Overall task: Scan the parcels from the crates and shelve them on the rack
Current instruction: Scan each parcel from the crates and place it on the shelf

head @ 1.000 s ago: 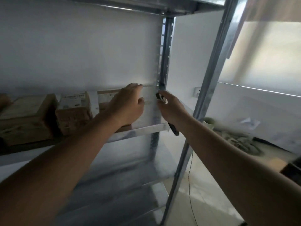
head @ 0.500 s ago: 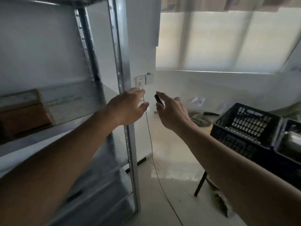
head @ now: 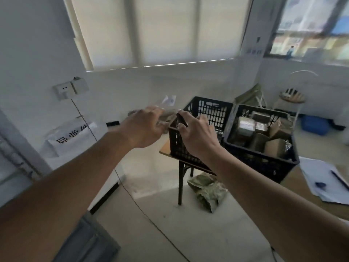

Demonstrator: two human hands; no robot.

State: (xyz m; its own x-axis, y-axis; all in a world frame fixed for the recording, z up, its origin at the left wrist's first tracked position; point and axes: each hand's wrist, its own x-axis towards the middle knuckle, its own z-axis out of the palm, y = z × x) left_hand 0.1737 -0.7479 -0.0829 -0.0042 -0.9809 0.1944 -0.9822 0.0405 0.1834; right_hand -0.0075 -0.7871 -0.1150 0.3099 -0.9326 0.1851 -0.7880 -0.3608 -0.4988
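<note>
Window-lit room, two black crates point(head: 260, 148) on table point(head: 166, 151); cardboard parcels point(head: 272, 138) in right crate, judged light, stiff, best taken by opposite sides; left hand point(head: 143, 127) spread, empty; right hand point(head: 196, 133) pinching dark scanner point(head: 181, 120).

The rack, which filled the view a second ago, has been left behind at the left edge, and the two crates point(head: 232, 133) on the worktop point(head: 166, 151) have been brought into full view ahead. The left hand point(head: 145, 127), earlier laid against a parcel on the shelf, is now held out bare in the air with fingers relaxed. The right hand point(head: 196, 133), once beside the rack post, has been carried before the near crate, the scanner point(head: 181, 119) kept in its grip.
</note>
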